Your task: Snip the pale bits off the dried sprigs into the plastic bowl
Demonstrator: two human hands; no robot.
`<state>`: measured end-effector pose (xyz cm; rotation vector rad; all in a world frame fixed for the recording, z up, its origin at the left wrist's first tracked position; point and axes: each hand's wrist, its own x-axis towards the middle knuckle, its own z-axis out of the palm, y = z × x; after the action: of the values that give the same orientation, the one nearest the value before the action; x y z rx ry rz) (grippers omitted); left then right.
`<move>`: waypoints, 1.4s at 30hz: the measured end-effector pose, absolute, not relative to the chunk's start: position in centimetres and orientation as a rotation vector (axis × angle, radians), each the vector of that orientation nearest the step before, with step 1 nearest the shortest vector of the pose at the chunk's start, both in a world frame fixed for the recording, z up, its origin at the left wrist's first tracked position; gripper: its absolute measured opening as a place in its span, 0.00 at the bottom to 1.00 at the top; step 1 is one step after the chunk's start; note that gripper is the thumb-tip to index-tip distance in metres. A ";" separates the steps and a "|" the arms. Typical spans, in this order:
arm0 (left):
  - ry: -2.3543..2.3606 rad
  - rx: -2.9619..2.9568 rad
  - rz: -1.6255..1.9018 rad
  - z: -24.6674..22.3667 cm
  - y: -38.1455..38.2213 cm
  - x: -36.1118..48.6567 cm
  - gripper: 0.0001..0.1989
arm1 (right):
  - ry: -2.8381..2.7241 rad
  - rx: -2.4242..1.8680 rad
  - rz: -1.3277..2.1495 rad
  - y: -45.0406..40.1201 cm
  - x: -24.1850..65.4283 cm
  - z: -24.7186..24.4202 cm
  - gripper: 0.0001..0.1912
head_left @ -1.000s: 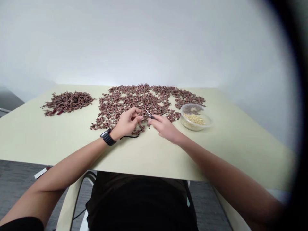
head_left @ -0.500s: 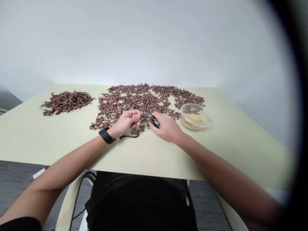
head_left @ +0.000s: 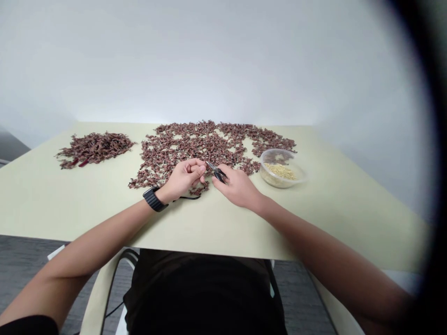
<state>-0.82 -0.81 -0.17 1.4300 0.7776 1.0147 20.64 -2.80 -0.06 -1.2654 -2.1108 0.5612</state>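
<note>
My right hand (head_left: 237, 186) is wrapped round a pair of pliers (head_left: 218, 174) with dark handles; their metal jaws point up and left. My left hand (head_left: 186, 177) is closed in a pinch just left of the jaw tips, and whatever lies between its fingertips is too small to make out. Both hands hover over the near edge of a wide spread of small reddish-brown pieces (head_left: 195, 144). A few of these pieces (head_left: 199, 189) lie below the left fingers, beside a thin black curved thing (head_left: 190, 198) partly hidden by the left wrist.
At the left of the pale yellow table (head_left: 223, 230) lies a heap of longer reddish-brown pieces (head_left: 96, 148), with a dark red item (head_left: 84, 163) at its front. A clear plastic bowl (head_left: 277, 179) holding small gold-coloured bits (head_left: 280, 171) stands right of my right hand. A wall rises behind.
The pliers have turned in my right hand, their handles drawn closer into the grip and the jaws shifted slightly left. My left hand keeps its pinch, almost unmoved.
</note>
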 end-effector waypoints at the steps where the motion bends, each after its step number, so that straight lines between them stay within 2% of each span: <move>1: 0.799 1.454 1.036 -0.3 -0.9 -0.7 0.21 | -2.067 -1.250 0.650 -2.8 20.4 -0.1 0.11; 5: 0.932 1.675 1.103 -0.8 -0.9 -0.6 0.19 | -1.852 -1.122 1.041 -3.1 19.4 -0.2 0.12; 11: 1.196 2.220 1.163 -1.3 -0.7 -1.3 0.12 | -1.256 -1.014 1.938 -3.8 19.2 1.0 0.12; 14: 1.228 2.421 1.140 -1.6 -0.2 -2.0 0.13 | -1.097 -0.854 2.251 -3.3 20.0 1.8 0.14; 17: 1.175 2.526 1.100 -1.6 0.1 -2.4 0.17 | -1.111 -0.799 2.355 -2.7 20.7 2.3 0.16; 20: 1.198 2.429 1.134 -1.3 0.1 -2.2 0.16 | -1.365 -0.946 2.072 -2.6 20.7 1.9 0.19; 25: 1.044 1.815 1.090 -0.9 0.1 -1.6 0.20 | -1.981 -1.222 0.688 -2.9 20.4 0.4 0.13; 27: 0.931 1.644 1.058 -0.9 0.2 -1.5 0.22 | -2.090 -1.257 0.394 -2.8 20.6 0.0 0.11; 33: 0.812 1.454 1.008 -0.5 0.0 -1.6 0.20 | -2.222 -1.263 0.199 -2.4 21.1 -0.5 0.10; 42: 0.769 1.388 0.983 -0.3 -0.1 -1.5 0.18 | -2.266 -1.274 0.192 -2.7 21.2 0.0 0.10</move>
<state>-1.49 -0.11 -0.28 1.3875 0.7693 0.9829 21.24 -2.70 0.00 -1.2745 -2.2663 0.1916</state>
